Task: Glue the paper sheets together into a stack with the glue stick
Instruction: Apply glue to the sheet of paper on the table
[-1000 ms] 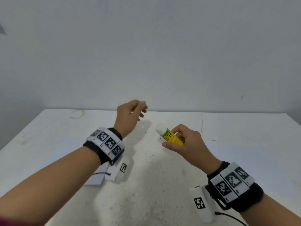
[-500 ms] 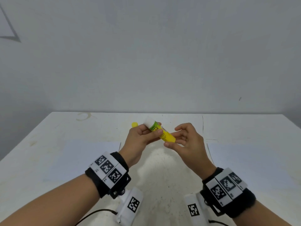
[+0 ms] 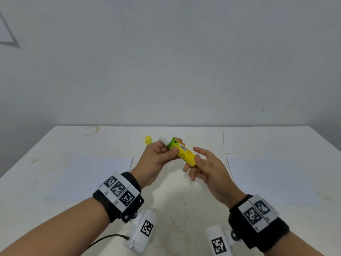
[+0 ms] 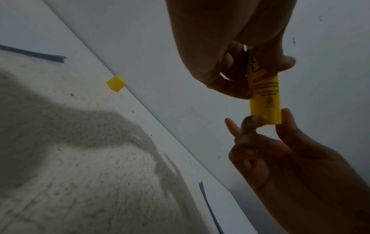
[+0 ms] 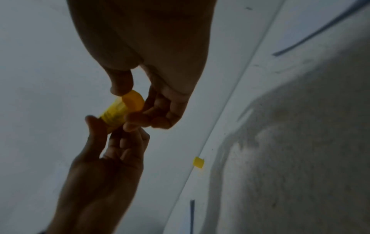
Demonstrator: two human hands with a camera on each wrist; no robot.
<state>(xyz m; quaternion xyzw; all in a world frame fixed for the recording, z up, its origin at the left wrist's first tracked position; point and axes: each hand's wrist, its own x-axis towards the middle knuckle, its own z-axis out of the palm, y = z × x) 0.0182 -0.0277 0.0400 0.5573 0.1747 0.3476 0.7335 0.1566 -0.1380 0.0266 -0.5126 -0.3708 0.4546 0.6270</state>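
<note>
bare table (image 3: 177, 200) between paper sheets; yellow cap (image 3: 148, 140) at far edge.

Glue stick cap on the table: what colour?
Yellow; the cap shows best in the head view.

The glue stick (image 3: 181, 151) is smooth, glossy yellow-and-green plastic with a matt white tip; its cap (image 3: 148, 140) is yellow plastic. The tabletop (image 3: 184, 200) is matt white, rough and speckled, and the paper sheets (image 3: 88, 178) are smooth and matt.
</note>
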